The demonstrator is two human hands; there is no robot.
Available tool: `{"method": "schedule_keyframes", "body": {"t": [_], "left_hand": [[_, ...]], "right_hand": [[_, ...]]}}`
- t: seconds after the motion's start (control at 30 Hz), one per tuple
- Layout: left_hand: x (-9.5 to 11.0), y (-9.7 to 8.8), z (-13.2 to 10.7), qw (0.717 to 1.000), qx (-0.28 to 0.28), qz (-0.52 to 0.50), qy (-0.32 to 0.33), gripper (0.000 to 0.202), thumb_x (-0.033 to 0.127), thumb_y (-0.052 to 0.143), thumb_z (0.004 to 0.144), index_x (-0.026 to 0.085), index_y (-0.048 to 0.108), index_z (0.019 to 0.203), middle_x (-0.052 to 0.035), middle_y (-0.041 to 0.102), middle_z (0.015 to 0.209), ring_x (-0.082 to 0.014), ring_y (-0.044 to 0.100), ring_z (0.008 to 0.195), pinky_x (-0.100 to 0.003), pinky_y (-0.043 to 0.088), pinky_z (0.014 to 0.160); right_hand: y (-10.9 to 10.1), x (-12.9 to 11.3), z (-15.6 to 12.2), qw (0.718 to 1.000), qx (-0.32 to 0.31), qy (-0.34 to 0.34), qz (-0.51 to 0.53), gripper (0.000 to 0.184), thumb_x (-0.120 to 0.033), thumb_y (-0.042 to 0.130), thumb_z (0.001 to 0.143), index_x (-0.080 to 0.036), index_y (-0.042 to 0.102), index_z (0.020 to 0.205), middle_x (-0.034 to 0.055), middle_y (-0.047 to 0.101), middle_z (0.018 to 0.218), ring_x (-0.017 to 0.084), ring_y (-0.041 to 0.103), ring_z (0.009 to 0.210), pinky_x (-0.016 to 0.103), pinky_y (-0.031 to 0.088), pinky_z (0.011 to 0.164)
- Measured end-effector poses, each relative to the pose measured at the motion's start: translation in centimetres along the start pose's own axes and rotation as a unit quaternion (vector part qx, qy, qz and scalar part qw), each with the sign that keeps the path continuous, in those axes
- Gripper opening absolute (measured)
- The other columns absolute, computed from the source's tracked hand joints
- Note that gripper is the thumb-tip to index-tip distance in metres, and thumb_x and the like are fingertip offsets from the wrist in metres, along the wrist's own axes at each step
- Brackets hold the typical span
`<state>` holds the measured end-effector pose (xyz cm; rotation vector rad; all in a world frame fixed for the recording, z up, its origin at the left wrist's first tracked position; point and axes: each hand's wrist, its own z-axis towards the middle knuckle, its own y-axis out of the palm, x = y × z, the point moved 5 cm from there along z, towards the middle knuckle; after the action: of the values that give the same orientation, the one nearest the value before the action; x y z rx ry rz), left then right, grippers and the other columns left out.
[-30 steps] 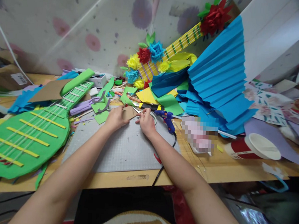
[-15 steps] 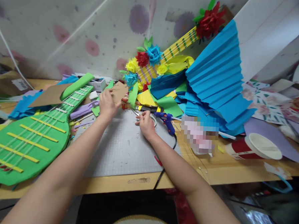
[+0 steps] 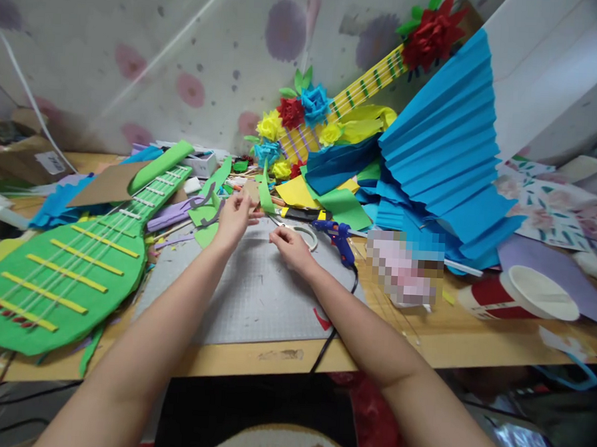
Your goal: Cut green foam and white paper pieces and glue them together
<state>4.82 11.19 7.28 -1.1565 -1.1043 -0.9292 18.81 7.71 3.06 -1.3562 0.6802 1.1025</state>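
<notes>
My left hand (image 3: 233, 218) reaches over the far edge of the grey cutting mat (image 3: 255, 294). Its fingers are loosely apart, just short of a small brown cardboard piece (image 3: 252, 192) that lies among the paper scraps. My right hand (image 3: 288, 247) rests on the mat beside it with fingers curled. It seems closed on small scissors (image 3: 276, 221), whose thin blades poke out to the left. A white tape ring (image 3: 308, 235) lies right by its knuckles.
A blue glue gun (image 3: 341, 242) with a black cord lies right of my hands. A green paper guitar (image 3: 61, 264) fills the left side. Blue pleated paper (image 3: 442, 157), a yellow guitar with paper flowers (image 3: 304, 114) and a tipped paper cup (image 3: 519, 298) crowd the back and right.
My left hand lifted the brown cardboard piece off the mat, carried it to the scrap pile and let go. My right hand stayed almost where it was.
</notes>
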Motion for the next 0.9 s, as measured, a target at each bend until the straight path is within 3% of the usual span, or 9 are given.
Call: {"method": "schedule_keyframes", "body": {"t": [0.07, 0.13, 0.27, 0.33, 0.4, 0.5, 0.6, 0.73, 0.9], "left_hand": [[-1.2, 0.4, -0.8, 0.989, -0.011, -0.129, -0.071, 0.014, 0.031, 0.043, 0.085, 0.017, 0.043, 0.088, -0.0026, 0.062, 0.074, -0.0102, 0.06, 0.058, -0.03, 0.051, 0.062], [-1.9, 0.1, -1.3, 0.978, 0.004, -0.191, -0.084, 0.008, 0.024, 0.047, 0.082, 0.017, 0.043, 0.085, 0.0018, 0.058, 0.066, -0.0051, 0.052, 0.048, -0.022, 0.047, 0.055], [-2.3, -1.4, -1.8, 0.985, -0.002, -0.154, -0.078, 0.01, 0.021, 0.043, 0.082, 0.015, 0.05, 0.08, 0.0073, 0.04, 0.049, -0.0029, 0.028, 0.035, -0.013, 0.024, 0.035], [-2.5, -2.1, -1.9, 0.991, -0.058, -0.068, -0.096, 0.016, 0.026, 0.043, 0.082, 0.015, 0.054, 0.078, 0.0077, 0.032, 0.044, -0.0044, 0.023, 0.034, -0.015, 0.016, 0.034], [-2.3, -2.9, -2.0, 0.988, -0.114, 0.033, -0.096, 0.021, 0.032, 0.043, 0.082, 0.016, 0.056, 0.075, 0.0058, 0.034, 0.044, -0.0064, 0.027, 0.035, -0.017, 0.019, 0.035], [-0.7, -4.5, -1.8, 0.977, -0.115, 0.179, -0.022, 0.029, 0.037, 0.038, 0.084, 0.017, 0.056, 0.071, 0.0011, 0.044, 0.05, -0.0105, 0.039, 0.044, -0.021, 0.031, 0.044], [1.0, -4.9, -2.0, 0.938, -0.101, 0.326, 0.056, 0.026, 0.036, 0.042, 0.081, 0.019, 0.058, 0.072, -0.0023, 0.054, 0.06, -0.0158, 0.049, 0.057, -0.026, 0.037, 0.054], [0.0, -3.2, -3.8, 0.861, -0.175, 0.473, 0.057, 0.02, 0.028, 0.043, 0.078, 0.023, 0.061, 0.075, -0.0048, 0.065, 0.08, -0.022, 0.058, 0.072, -0.03, 0.039, 0.062], [-3.1, -2.0, -6.0, 0.858, -0.101, 0.503, 0.037, 0.031, 0.027, 0.032, 0.083, 0.023, 0.061, 0.094, -0.0106, 0.067, 0.093, -0.0278, 0.061, 0.084, -0.034, 0.041, 0.065]], "right_hand": [[1.1, -0.4, -0.4, 0.997, -0.08, -0.017, -0.012, 0.021, -0.032, 0.044, 0.079, -0.016, 0.051, 0.067, -0.0044, 0.045, 0.06, 0.009, 0.043, 0.06, 0.019, 0.034, 0.059], [1.9, -0.9, -1.0, 0.986, -0.162, -0.027, -0.042, 0.022, -0.032, 0.047, 0.078, -0.015, 0.052, 0.065, -0.0049, 0.044, 0.058, 0.008, 0.04, 0.058, 0.018, 0.031, 0.056], [1.7, -2.3, -2.2, 0.947, -0.303, -0.037, -0.103, 0.026, -0.035, 0.048, 0.08, -0.014, 0.058, 0.069, -0.0039, 0.049, 0.057, 0.008, 0.043, 0.055, 0.019, 0.03, 0.054], [0.1, -3.0, -2.0, 0.948, -0.273, -0.034, -0.16, 0.025, -0.035, 0.048, 0.082, -0.015, 0.061, 0.076, -0.0016, 0.056, 0.065, 0.009, 0.048, 0.06, 0.02, 0.033, 0.058], [-2.3, -3.4, -1.5, 0.949, -0.161, -0.017, -0.271, 0.018, -0.027, 0.049, 0.082, -0.016, 0.062, 0.081, 0.0025, 0.062, 0.078, 0.013, 0.054, 0.07, 0.022, 0.036, 0.065], [-4.5, -3.0, -1.3, 0.908, -0.048, 0.024, -0.415, 0.018, -0.02, 0.049, 0.081, -0.013, 0.06, 0.093, 0.0119, 0.062, 0.097, 0.02, 0.056, 0.089, 0.028, 0.039, 0.078], [-4.3, -1.7, -1.6, 0.875, -0.044, 0.051, -0.48, 0.025, -0.018, 0.049, 0.08, -0.008, 0.056, 0.102, 0.0198, 0.058, 0.106, 0.025, 0.055, 0.099, 0.034, 0.04, 0.085], [-3.5, -0.7, -1.7, 0.857, -0.025, 0.061, -0.51, 0.029, -0.023, 0.049, 0.08, -0.006, 0.058, 0.102, 0.0228, 0.057, 0.108, 0.028, 0.055, 0.1, 0.036, 0.042, 0.084], [-4.4, -0.9, -1.5, 0.881, -0.069, 0.13, -0.45, 0.024, -0.029, 0.051, 0.076, -0.01, 0.064, 0.085, 0.0178, 0.065, 0.094, 0.026, 0.062, 0.083, 0.031, 0.044, 0.069]]}}
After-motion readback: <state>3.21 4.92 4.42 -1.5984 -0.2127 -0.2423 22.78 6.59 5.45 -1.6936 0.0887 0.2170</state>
